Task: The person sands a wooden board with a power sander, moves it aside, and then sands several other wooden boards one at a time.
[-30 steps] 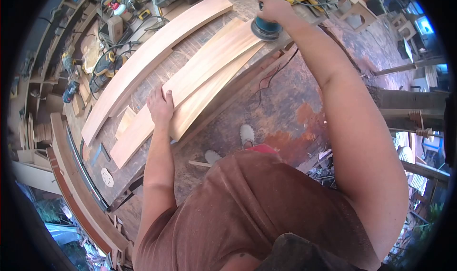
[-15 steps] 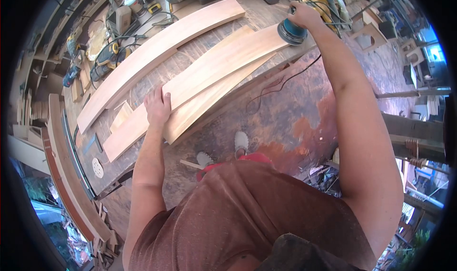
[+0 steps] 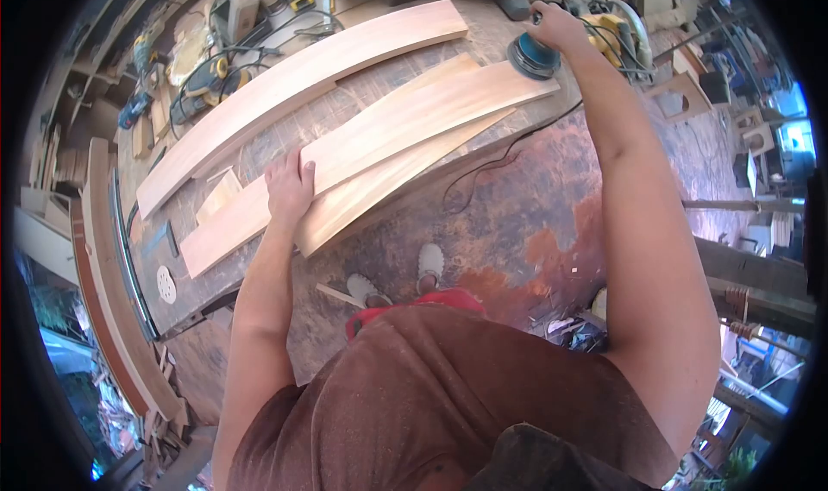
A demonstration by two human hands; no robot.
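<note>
My right hand [image 3: 552, 27] grips the top of a blue round sander [image 3: 533, 57], whose pad sits at the right end of a long curved board [image 3: 388, 116]. My left hand [image 3: 290, 185] lies on the left part of this board, fingers over its far edge. Beneath the board a second, yellowish board [image 3: 379, 196] sticks out on the near side. Farther back on the workbench [image 3: 345, 104] lies another curved plank [image 3: 302, 70], touched by neither hand.
A perforated sanding disc [image 3: 166, 285] lies at the bench's near left corner. A yellow and black tool [image 3: 207, 81] and cables lie at the back left. Another yellow tool [image 3: 604, 38] stands beyond my right hand. The sander's cord hangs over the front edge.
The sander in my right hand has moved slightly relative to the board's right end, uncovering more of its tip. The whole view has shifted a little. My left hand stays on the board.
</note>
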